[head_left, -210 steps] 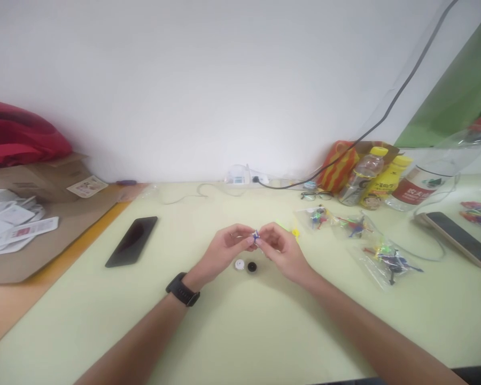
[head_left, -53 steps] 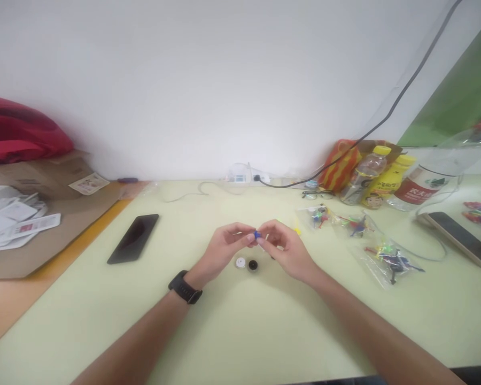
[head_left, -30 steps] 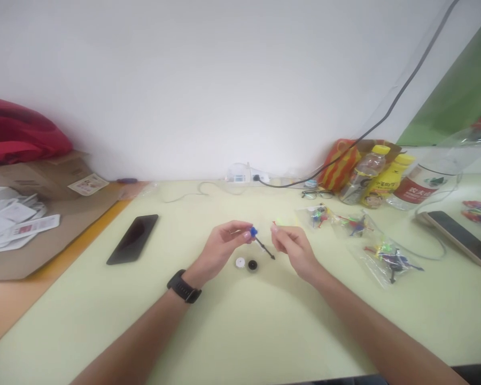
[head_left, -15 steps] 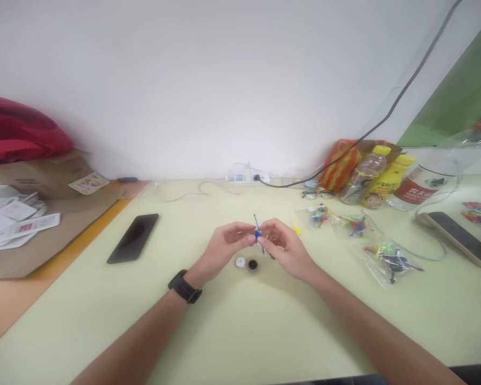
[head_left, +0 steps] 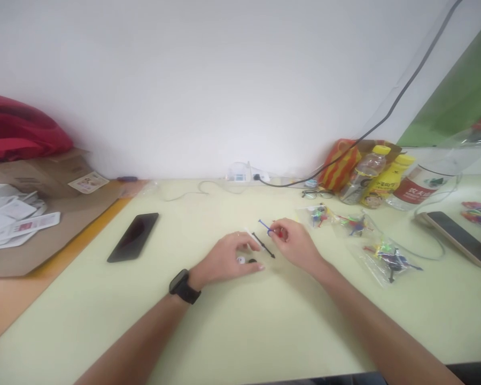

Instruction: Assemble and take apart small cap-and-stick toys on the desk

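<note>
My right hand (head_left: pixel 293 241) pinches a thin blue plastic stick piece (head_left: pixel 264 226) that points up and to the left. Something small and red shows beside those fingers, partly hidden. Low over the table, my left hand (head_left: pixel 230 255) has thumb and fingers apart with nothing visibly held. Between its thumb and fingers lie a small white round piece (head_left: pixel 241 260) and a black round piece (head_left: pixel 253 261), partly covered. Just beyond its fingertips a black stick piece (head_left: pixel 263 245) with an arrow-like end lies beside a pale stick piece, which is partly hidden.
On the right lie clear bags (head_left: pixel 388 262) of coloured plastic pieces, a phone (head_left: pixel 463 238) and a bundle of colourful pieces. Bottles (head_left: pixel 417 184) and glasses (head_left: pixel 318 194) stand or lie behind them. A dark phone (head_left: pixel 133 238) and a cardboard box (head_left: pixel 44 174) are on the left.
My hands have moved apart. The left has let go of the blue piece and come down towards the round pieces; the right has carried it slightly right. The black stick is now uncovered.
</note>
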The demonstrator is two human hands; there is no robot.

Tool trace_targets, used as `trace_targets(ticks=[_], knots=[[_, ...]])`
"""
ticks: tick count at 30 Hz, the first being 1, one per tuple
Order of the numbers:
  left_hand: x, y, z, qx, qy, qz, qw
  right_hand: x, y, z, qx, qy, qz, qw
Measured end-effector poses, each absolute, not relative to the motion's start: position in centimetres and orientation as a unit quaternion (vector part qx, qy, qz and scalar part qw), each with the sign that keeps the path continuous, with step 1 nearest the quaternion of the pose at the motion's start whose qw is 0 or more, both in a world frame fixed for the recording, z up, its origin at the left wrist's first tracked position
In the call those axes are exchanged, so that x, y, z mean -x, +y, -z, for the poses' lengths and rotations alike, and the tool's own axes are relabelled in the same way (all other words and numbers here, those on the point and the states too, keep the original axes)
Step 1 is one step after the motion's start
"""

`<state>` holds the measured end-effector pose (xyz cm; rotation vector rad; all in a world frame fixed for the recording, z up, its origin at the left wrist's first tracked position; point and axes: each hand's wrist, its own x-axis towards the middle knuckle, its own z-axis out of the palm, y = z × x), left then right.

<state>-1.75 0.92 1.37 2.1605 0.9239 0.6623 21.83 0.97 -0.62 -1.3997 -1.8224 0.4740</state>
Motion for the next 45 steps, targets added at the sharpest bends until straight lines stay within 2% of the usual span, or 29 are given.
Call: trace_targets(ticks=[5, 12, 17, 20, 24, 29, 34, 41, 45], knots=[[2.3, 1.3, -1.3, -0.875, 0.328, -0.195, 0.3, -21.6, 0.8, 1.3, 0.597, -0.74, -0.161, 0.264], [2.4, 1.9, -0.6, -0.842, 0.369, -0.214, 0.33, -22.1, 1.1, 1.1, 0.624, -0.756, -0.044, 0.192], [2.1, 2.0, -0.5, -0.814, 0.4, -0.254, 0.337, -22.1, 1.1, 1.4, 0.589, -0.774, 0.031, 0.229], [2.0, 2.4, -0.1, -0.787, 0.414, -0.293, 0.35, -21.7, 0.8, 1.5, 0.488, -0.833, -0.008, 0.259], [2.0, 3.1, 1.0, -0.725, 0.454, -0.351, 0.38, -21.5, 0.6, 1.5, 0.389, -0.889, -0.092, 0.224], [2.0, 3.7, 2.0, -0.667, 0.488, -0.402, 0.393, -21.7, 0.3, 1.2, 0.396, -0.89, -0.143, 0.173], [1.9, 3.7, 2.0, -0.64, 0.482, -0.428, 0.418, -21.1, 0.0, 1.3, 0.429, -0.866, -0.12, 0.226], [2.2, 3.9, 1.4, -0.667, 0.469, -0.41, 0.409, -20.3, -0.7, 1.8, 0.444, -0.866, -0.085, 0.212], [3.0, 3.1, -0.6, -0.774, 0.388, -0.289, 0.408, -20.3, -0.8, 1.7, 0.45, -0.865, -0.085, 0.204]])
